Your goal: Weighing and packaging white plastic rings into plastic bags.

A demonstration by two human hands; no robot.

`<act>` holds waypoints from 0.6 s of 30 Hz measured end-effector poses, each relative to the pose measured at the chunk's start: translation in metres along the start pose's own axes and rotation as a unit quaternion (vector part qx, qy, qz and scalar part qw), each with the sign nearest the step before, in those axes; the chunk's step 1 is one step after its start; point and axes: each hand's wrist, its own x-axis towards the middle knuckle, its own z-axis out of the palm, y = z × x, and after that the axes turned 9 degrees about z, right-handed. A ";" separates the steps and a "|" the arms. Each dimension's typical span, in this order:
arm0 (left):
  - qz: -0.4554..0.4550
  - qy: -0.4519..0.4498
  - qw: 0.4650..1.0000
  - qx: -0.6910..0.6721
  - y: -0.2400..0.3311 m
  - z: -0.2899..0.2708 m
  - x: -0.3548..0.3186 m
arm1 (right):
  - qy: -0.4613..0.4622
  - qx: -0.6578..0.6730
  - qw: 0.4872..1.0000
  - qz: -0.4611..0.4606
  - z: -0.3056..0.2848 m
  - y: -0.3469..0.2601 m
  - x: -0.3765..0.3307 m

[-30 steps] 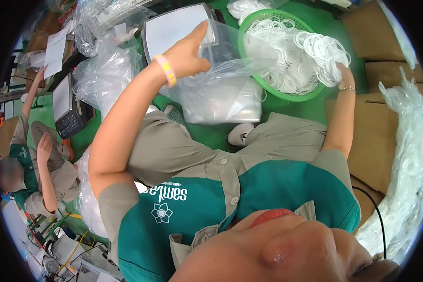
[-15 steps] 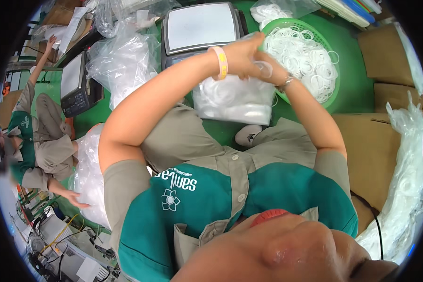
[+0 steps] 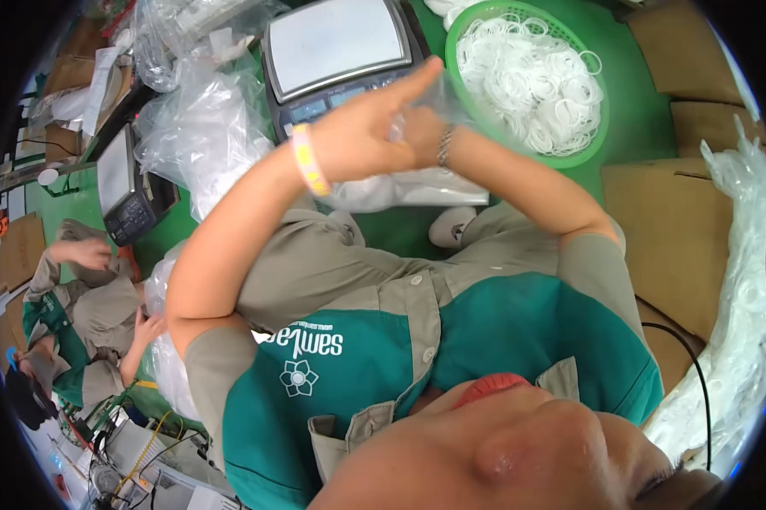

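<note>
A green surface (image 3: 655,127) carried a weighing scale (image 3: 336,47) and a green basket (image 3: 532,81) of white rings. Before them, the left hand (image 3: 362,136) and right hand (image 3: 417,136) pinched a clear plastic bag (image 3: 408,187) together, apparently closing its mouth.

hands (image 3: 383,136) on clear bag (image 3: 417,183) | scale (image 3: 336,51) | ring basket (image 3: 527,81)

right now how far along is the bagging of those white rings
Done: the clear bag on the lap already looks partly filled. In hand: left hand and right hand grip its top together. Left: the green basket holds many loose white rings.
</note>
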 end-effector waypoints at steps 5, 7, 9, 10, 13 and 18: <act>-0.204 0.083 0.961 -0.169 0.028 -0.043 -0.040 | 0.049 0.139 0.988 0.053 -0.099 -0.003 -0.040; -0.207 0.095 0.962 -0.148 0.019 -0.051 -0.048 | 0.024 0.351 0.930 0.110 -0.111 0.030 -0.068; -0.230 0.108 0.956 -0.148 0.019 -0.055 -0.053 | -0.039 0.338 0.920 0.197 -0.102 0.075 -0.090; -0.239 0.114 0.954 -0.142 0.022 -0.058 -0.059 | -0.121 0.357 0.894 0.243 -0.085 0.090 -0.095; -0.241 0.107 0.956 -0.126 0.020 -0.063 -0.057 | -0.311 0.244 0.862 0.318 0.023 0.153 -0.127; -0.200 -0.063 0.977 0.022 0.020 -0.071 -0.059 | -0.079 0.002 0.874 0.479 0.162 0.214 -0.132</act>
